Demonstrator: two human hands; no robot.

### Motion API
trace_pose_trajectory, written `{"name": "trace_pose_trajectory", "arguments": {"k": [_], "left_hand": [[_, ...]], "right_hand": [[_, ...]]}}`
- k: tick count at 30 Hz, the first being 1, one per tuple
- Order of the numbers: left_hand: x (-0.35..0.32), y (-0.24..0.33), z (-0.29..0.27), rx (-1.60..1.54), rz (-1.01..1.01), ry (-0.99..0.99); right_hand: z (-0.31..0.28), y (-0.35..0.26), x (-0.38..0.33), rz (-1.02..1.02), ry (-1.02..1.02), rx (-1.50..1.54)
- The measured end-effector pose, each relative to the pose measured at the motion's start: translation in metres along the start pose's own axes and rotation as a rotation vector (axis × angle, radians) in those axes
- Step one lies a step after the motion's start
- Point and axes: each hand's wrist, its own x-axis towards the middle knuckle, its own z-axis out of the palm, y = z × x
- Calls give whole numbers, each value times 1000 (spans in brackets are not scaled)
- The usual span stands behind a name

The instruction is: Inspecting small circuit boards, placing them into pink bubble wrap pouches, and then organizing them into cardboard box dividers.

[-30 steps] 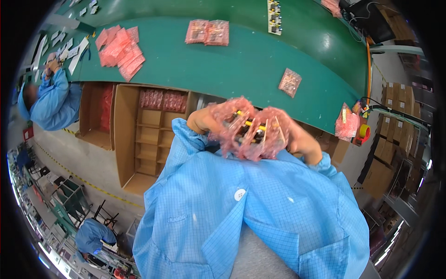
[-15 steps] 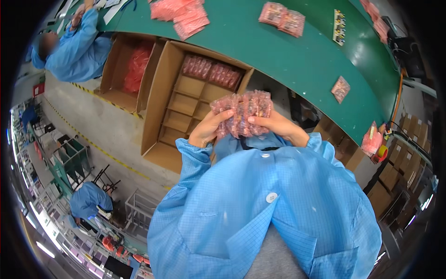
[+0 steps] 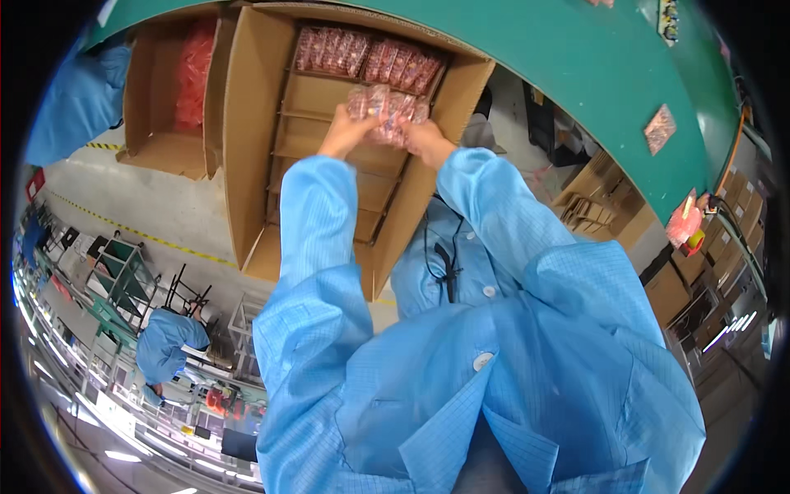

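Note:
A row of pink bubble-wrap packs (image 3: 395, 104) is pressed together between my two hands, over the open cardboard carton (image 3: 253, 123). My left hand (image 3: 349, 129) closes on the row's left end, and my right hand (image 3: 425, 140) grips its right end. What the packs contain is too blurred to tell. Beyond the held row, two compartments at the carton's far end are filled with similar upright packs (image 3: 332, 51). Cardboard dividers (image 3: 317, 128) split the carton into compartments, and my hands and sleeves cover part of them.
A second carton (image 3: 156, 152) with red plastic film (image 3: 196, 74) stands to the left, near a person in blue (image 3: 78, 103). Along the far side and right runs a green table (image 3: 576, 99) with a single pack (image 3: 659, 129) on it. Another person (image 3: 169, 342) bends over at lower left.
My hands have carried the row of packs away from my chest, forward and left, over the carton's compartments. My arms are now stretched out, and the view has shifted toward the carton.

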Motion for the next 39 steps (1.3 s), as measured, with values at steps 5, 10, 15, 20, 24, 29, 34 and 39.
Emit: {"name": "trace_pose_trajectory", "arguments": {"k": [5,10,15,20,24,29,34,39], "left_hand": [[75,-28,7,96,112,-73],[84,-92,-17,237,129,-14],[83,-103,-4,500,231,163],[66,-77,31,735,37,248],[38,-100,36,755,428,488],[32,-113,42,968,546,339],[37,-121,56,1261,558,293],[82,-143,54,1554,492,403]], "right_hand": [[6,13,76,-141,184,-116],[28,22,72,-54,288,-389],[24,14,59,-79,194,-319],[11,7,38,-109,148,-399],[20,12,1,-341,282,-635],[25,27,1,-918,351,-1203],[28,17,31,-630,280,-1358],[30,6,21,-593,193,-1320]]}}
